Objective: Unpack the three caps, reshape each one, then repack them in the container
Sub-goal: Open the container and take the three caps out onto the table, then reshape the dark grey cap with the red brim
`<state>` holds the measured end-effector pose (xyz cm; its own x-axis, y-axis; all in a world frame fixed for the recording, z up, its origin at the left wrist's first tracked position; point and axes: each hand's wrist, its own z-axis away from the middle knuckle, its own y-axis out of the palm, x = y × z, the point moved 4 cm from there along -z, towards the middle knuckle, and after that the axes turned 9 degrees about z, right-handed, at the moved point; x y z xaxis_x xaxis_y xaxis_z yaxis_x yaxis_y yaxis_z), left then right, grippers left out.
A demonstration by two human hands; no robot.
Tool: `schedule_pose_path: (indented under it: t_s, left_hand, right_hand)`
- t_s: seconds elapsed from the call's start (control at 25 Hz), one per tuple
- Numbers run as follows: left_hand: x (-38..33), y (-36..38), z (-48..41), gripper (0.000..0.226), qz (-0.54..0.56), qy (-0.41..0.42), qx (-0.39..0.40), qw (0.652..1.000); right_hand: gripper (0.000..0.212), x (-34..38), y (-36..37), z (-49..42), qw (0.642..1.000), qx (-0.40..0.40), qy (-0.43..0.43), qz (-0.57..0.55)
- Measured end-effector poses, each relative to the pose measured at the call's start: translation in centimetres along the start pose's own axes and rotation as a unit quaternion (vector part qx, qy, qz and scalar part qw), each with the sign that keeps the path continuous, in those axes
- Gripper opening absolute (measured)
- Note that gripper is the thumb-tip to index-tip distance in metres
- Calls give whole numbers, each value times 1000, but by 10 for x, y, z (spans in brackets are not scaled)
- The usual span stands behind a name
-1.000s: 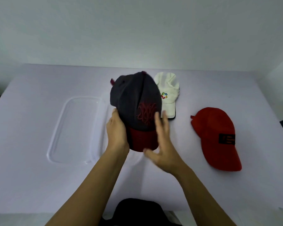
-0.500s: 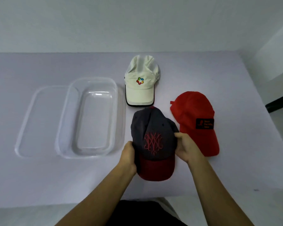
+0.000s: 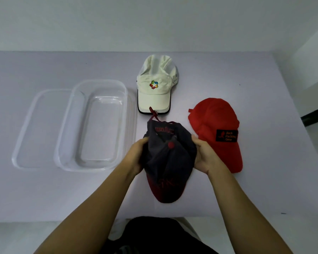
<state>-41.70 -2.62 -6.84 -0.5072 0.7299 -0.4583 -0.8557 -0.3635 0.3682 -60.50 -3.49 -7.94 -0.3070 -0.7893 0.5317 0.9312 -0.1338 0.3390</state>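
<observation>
A dark grey cap with a red brim lies in front of me, brim toward me, its crown squeezed in from both sides. My left hand grips the crown's left side and my right hand grips its right side. The cap's red back strap sticks out toward the white cap, which lies farther back with a coloured logo. To the right lies a red cap with a black patch. The clear plastic container stands open on the left with nothing in it.
The container's clear lid lies flat at its left, partly under it. All of this sits on a pale lilac table; its front edge runs just before my body. A white wall stands behind the table.
The dark cap has come down from in front of the container to the table before me. Its crown, which showed the front logo, is now pressed in between both hands.
</observation>
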Motion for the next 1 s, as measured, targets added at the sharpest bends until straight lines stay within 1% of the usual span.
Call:
schedule_pose_path:
  t_s: [0.04,0.08,0.16,0.2,0.28,0.4,0.48,0.52,0.6,0.64,0.68,0.72,0.76,0.84,0.88,0.92,0.96,1.0]
  left_hand:
    - [-4,1,0,21,43,2,-3,999]
    - [-9,0,-1,22,101,9,-4,995]
    - [-19,-2,-3,32,210,38,16,977]
    - [-22,-2,-3,36,239,47,26,969]
    - [-23,0,-2,39,247,46,28,968]
    - [-26,1,-2,35,210,45,5,977]
    - [-31,0,-6,37,180,50,-25,982]
    - [-32,0,-10,41,155,51,-45,986]
    - [-33,-4,-14,51,38,82,-99,991]
    - [-33,-6,-13,56,-49,109,-127,985]
    - [-31,-9,-11,57,-131,149,-145,969]
    - [-27,-11,-7,56,-187,193,-145,952]
    - [-19,-12,-2,55,-223,230,-130,938]
    - [9,-20,7,53,-260,280,-82,920]
    - [26,-25,11,55,-272,291,-53,916]
    - [43,-30,15,61,-297,296,-23,908]
    - [57,-36,16,73,-336,299,3,893]
    - [69,-43,14,85,-392,298,25,870]
  right_hand:
    - [46,1,-1,-2,1000,2,-3,-11]
    - [47,3,-3,-3,999,5,-12,-40]
    - [49,8,-6,-5,992,-5,-33,-122]
    - [48,8,-6,-5,989,-12,-39,-145]
    - [43,6,-3,-5,987,-24,-48,-154]
    - [39,9,-2,-6,983,-56,-65,-160]
    - [44,16,0,-6,987,-62,-64,-130]
    - [48,18,1,-9,991,-67,-58,-96]
    - [52,18,2,-15,993,-98,-52,38]
    - [51,15,1,-17,982,-130,-62,120]
    - [49,12,-1,-16,963,-159,-88,196]
    - [47,6,-3,-11,944,-172,-125,251]
    - [51,-4,-5,-7,930,-167,-158,288]
    - [75,-37,-10,5,903,-119,-196,363]
    - [86,-55,-11,12,884,-87,-202,413]
    - [94,-72,-12,16,857,-60,-209,466]
    - [97,-85,-13,18,829,-43,-219,513]
    - [96,-93,-13,17,801,-43,-237,548]
